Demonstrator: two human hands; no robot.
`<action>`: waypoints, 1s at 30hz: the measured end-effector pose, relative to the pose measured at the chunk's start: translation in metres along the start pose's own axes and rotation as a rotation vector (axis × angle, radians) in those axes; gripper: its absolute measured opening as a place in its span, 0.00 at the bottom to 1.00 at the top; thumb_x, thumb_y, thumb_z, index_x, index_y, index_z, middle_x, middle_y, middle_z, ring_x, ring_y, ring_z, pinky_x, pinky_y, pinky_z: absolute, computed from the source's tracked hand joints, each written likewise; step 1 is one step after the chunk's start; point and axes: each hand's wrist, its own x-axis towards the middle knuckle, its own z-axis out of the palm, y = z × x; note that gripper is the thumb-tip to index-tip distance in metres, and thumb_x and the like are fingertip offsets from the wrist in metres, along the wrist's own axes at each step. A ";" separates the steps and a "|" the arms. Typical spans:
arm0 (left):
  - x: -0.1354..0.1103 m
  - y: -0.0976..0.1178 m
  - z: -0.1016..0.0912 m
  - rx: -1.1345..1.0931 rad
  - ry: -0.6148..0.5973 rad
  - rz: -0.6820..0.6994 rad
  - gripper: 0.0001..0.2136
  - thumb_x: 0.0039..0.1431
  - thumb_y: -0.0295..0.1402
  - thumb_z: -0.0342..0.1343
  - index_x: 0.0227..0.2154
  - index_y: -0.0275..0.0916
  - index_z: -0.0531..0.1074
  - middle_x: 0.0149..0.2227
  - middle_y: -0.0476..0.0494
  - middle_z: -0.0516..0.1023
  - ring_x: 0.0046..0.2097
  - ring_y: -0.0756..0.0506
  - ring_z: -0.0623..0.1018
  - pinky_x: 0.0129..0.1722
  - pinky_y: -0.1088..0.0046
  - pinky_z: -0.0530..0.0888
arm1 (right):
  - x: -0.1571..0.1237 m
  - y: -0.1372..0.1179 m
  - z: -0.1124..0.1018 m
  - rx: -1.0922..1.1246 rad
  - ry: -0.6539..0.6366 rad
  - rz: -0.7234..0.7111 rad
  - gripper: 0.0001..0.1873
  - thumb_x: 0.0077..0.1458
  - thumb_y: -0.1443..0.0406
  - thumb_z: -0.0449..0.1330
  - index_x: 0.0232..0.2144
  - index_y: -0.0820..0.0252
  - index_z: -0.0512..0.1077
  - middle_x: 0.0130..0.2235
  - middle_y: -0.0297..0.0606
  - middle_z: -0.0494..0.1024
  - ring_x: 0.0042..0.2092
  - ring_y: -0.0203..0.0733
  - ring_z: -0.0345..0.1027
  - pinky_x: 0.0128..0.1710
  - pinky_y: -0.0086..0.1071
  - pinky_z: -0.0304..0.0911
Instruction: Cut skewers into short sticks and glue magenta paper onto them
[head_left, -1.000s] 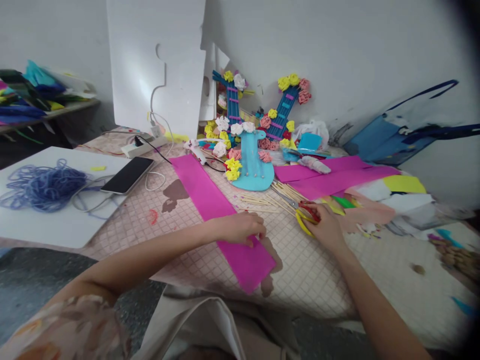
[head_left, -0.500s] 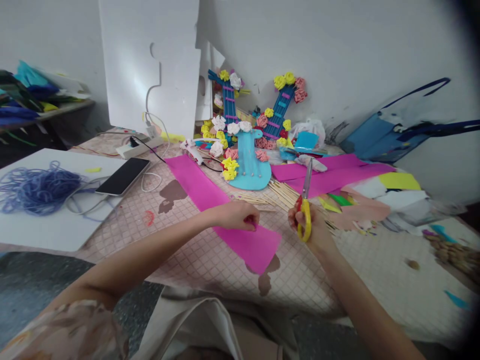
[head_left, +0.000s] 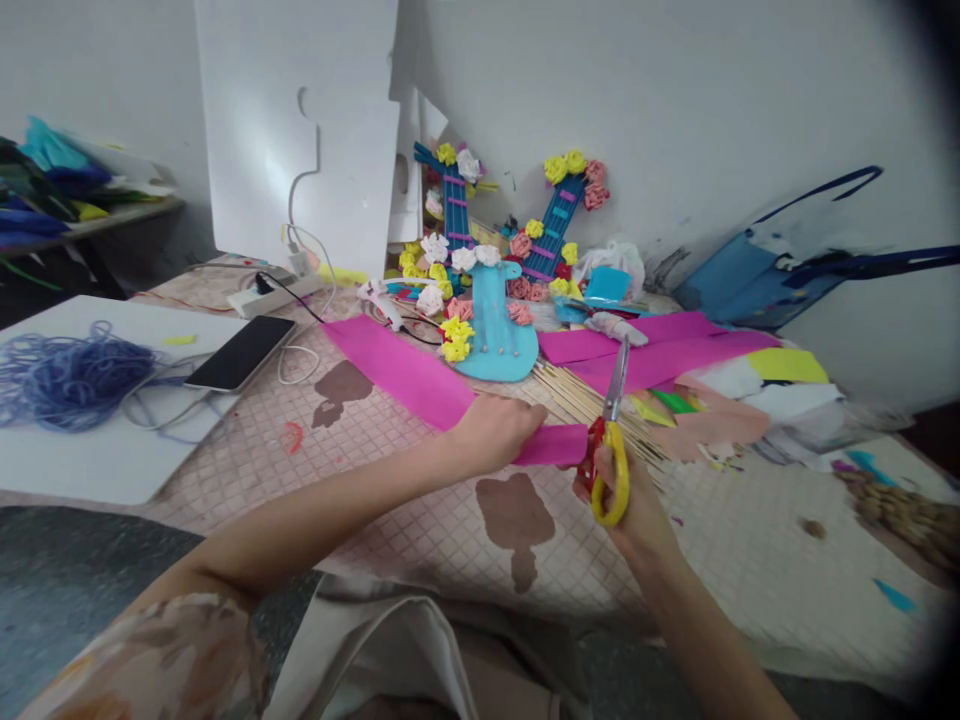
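My left hand (head_left: 496,432) is closed on the near end of a long pink paper strip (head_left: 405,369), lifting that end off the table. The strip's far end still lies on the table near a white glue gun (head_left: 382,301). My right hand (head_left: 628,492) grips scissors (head_left: 610,440) with yellow and red handles, blades pointing up and away. The scissors sit right beside the strip's lifted end. A bundle of wooden skewers (head_left: 577,392) lies just behind both hands.
Blue foam guitars with paper flowers (head_left: 491,300) stand at the back. More pink sheets (head_left: 660,350) and coloured scraps lie right. A phone (head_left: 240,352), cables, a power strip (head_left: 270,291) and blue yarn (head_left: 64,372) on a white board sit left. A brown stain (head_left: 516,520) marks the tablecloth.
My right hand picked the scissors up off the table and turned them upright. My left hand lifted the strip's near end and carried it right toward the scissors.
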 end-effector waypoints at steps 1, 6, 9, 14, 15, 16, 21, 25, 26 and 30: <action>0.000 0.003 0.003 0.017 0.002 0.015 0.06 0.59 0.25 0.48 0.34 0.34 0.70 0.32 0.38 0.78 0.33 0.42 0.77 0.29 0.70 0.68 | -0.001 0.000 -0.001 -0.007 0.018 0.015 0.19 0.42 0.55 0.68 0.30 0.54 0.63 0.26 0.27 0.62 0.23 0.30 0.56 0.16 0.23 0.52; 0.000 0.012 0.013 0.033 0.004 0.026 0.05 0.60 0.25 0.48 0.35 0.33 0.69 0.31 0.37 0.77 0.33 0.41 0.77 0.31 0.67 0.69 | -0.003 0.005 -0.007 -0.073 0.017 0.043 0.22 0.37 0.60 0.71 0.28 0.55 0.62 0.25 0.25 0.60 0.21 0.28 0.53 0.16 0.23 0.53; 0.000 0.005 0.010 -0.032 -0.031 0.001 0.06 0.60 0.26 0.49 0.36 0.34 0.70 0.33 0.37 0.77 0.35 0.41 0.77 0.32 0.68 0.69 | -0.003 0.007 -0.011 -0.109 -0.007 0.038 0.22 0.36 0.62 0.72 0.29 0.55 0.62 0.24 0.24 0.62 0.20 0.27 0.53 0.16 0.23 0.52; 0.000 -0.036 -0.003 -0.202 -0.208 0.067 0.07 0.52 0.26 0.57 0.35 0.35 0.73 0.36 0.42 0.78 0.39 0.45 0.76 0.37 0.73 0.68 | -0.002 0.001 -0.023 -0.144 -0.021 0.009 0.20 0.40 0.63 0.70 0.30 0.54 0.62 0.23 0.23 0.62 0.19 0.27 0.54 0.16 0.23 0.51; 0.000 -0.044 -0.006 -0.222 -0.235 0.093 0.04 0.51 0.25 0.58 0.32 0.35 0.73 0.35 0.44 0.77 0.39 0.46 0.75 0.38 0.74 0.68 | -0.001 -0.001 -0.025 -0.148 -0.024 0.006 0.20 0.40 0.64 0.70 0.30 0.54 0.62 0.24 0.24 0.62 0.19 0.27 0.53 0.16 0.23 0.51; -0.002 -0.051 -0.010 -0.247 -0.239 0.105 0.03 0.51 0.24 0.57 0.30 0.35 0.73 0.34 0.44 0.77 0.38 0.47 0.75 0.38 0.75 0.68 | -0.001 -0.003 -0.027 -0.152 -0.029 0.006 0.20 0.39 0.64 0.71 0.31 0.54 0.63 0.24 0.24 0.63 0.20 0.27 0.53 0.16 0.23 0.50; -0.013 -0.061 -0.035 -0.400 -0.172 0.063 0.03 0.55 0.27 0.54 0.32 0.35 0.72 0.33 0.46 0.76 0.34 0.50 0.73 0.34 0.77 0.66 | 0.007 -0.016 -0.030 -0.197 -0.034 0.001 0.24 0.34 0.65 0.72 0.32 0.53 0.65 0.29 0.27 0.65 0.22 0.27 0.55 0.15 0.23 0.50; -0.024 -0.056 -0.057 -0.404 -0.149 0.006 0.04 0.56 0.30 0.53 0.31 0.35 0.71 0.29 0.49 0.74 0.30 0.51 0.71 0.29 0.78 0.63 | 0.020 -0.025 -0.026 -0.211 -0.048 -0.016 0.22 0.34 0.64 0.72 0.31 0.54 0.65 0.30 0.27 0.65 0.22 0.27 0.55 0.15 0.23 0.51; -0.027 -0.056 -0.061 -0.398 -0.141 -0.015 0.04 0.56 0.31 0.53 0.31 0.35 0.70 0.29 0.49 0.74 0.29 0.52 0.71 0.28 0.78 0.62 | 0.024 -0.026 -0.024 -0.210 -0.053 -0.020 0.22 0.34 0.64 0.72 0.31 0.54 0.65 0.30 0.27 0.65 0.22 0.27 0.55 0.15 0.23 0.51; -0.043 -0.060 -0.064 -0.317 -0.153 -0.097 0.05 0.55 0.30 0.55 0.34 0.35 0.70 0.29 0.49 0.74 0.28 0.51 0.71 0.27 0.78 0.62 | 0.039 -0.025 -0.015 -0.230 -0.125 0.006 0.22 0.34 0.64 0.72 0.30 0.55 0.64 0.28 0.27 0.66 0.21 0.27 0.56 0.15 0.23 0.52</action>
